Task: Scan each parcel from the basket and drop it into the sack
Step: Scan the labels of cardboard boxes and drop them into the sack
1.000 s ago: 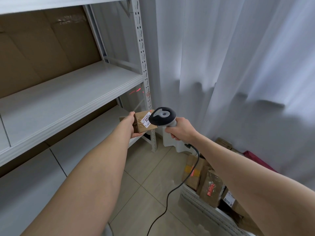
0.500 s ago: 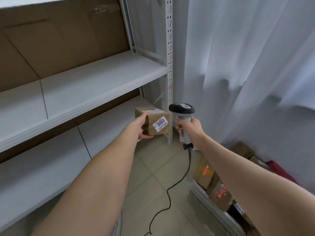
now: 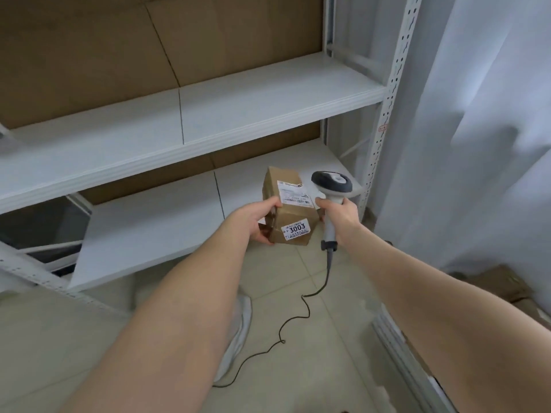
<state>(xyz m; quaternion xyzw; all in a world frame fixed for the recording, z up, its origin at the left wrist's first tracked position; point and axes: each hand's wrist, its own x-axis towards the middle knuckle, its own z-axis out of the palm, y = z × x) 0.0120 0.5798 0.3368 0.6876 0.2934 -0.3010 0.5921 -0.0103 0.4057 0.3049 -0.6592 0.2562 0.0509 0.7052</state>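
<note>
My left hand (image 3: 255, 219) grips a small brown cardboard parcel (image 3: 287, 216) from its left side, holding it in the air in front of the lowest shelf. The parcel carries a white shipping label on top and a white sticker reading 3003 on its near face. My right hand (image 3: 340, 214) holds the handle of a grey barcode scanner (image 3: 331, 186), just right of the parcel, its dark head upright. The scanner's black cable (image 3: 298, 320) trails down to the tiled floor. A white basket (image 3: 399, 341) edge with brown parcels (image 3: 504, 284) shows at the lower right. No sack is in view.
A white metal shelving rack (image 3: 238, 111) with cardboard backing fills the left and centre; its perforated upright (image 3: 384, 114) stands right of the scanner. A white curtain (image 3: 483, 129) hangs at the right. My white shoe (image 3: 238, 332) is on the beige floor tiles.
The view has swung left and down, so the rack now fills the frame. The parcel has turned to show its top label, and the scanner has drawn away from the 3003 sticker to the parcel's right.
</note>
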